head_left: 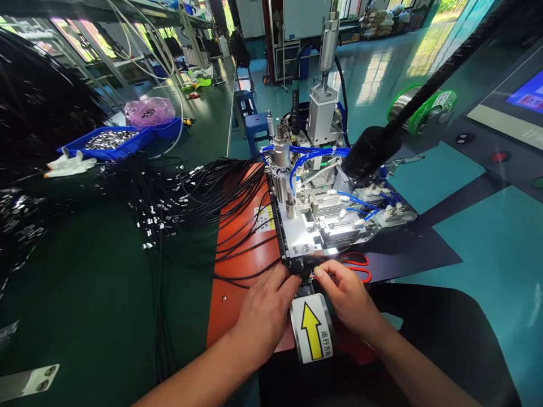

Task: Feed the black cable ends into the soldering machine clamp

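Note:
Both hands meet at the near end of a metal machine (299, 226), just above a curved plate with a yellow arrow (311, 330). My left hand (269, 299) is closed at the end of the black track, its fingertips on a black cable. A small connector end, too small to make out fully, sits between the hands, and my right hand (345, 291) pinches it between thumb and forefinger. Black cables (241, 244) run across the orange board (231, 308) to the track. Red-handled scissors (360, 274) lie beside my right hand.
On the green table (102, 294) are piled cables with metal connectors (159, 215), a blue tray (123, 148) of small metal parts, and white gloves (70, 164). A wire spool (424, 107) and a control panel (500, 147) stand right. A thick black tube (373, 150) slants above the machine.

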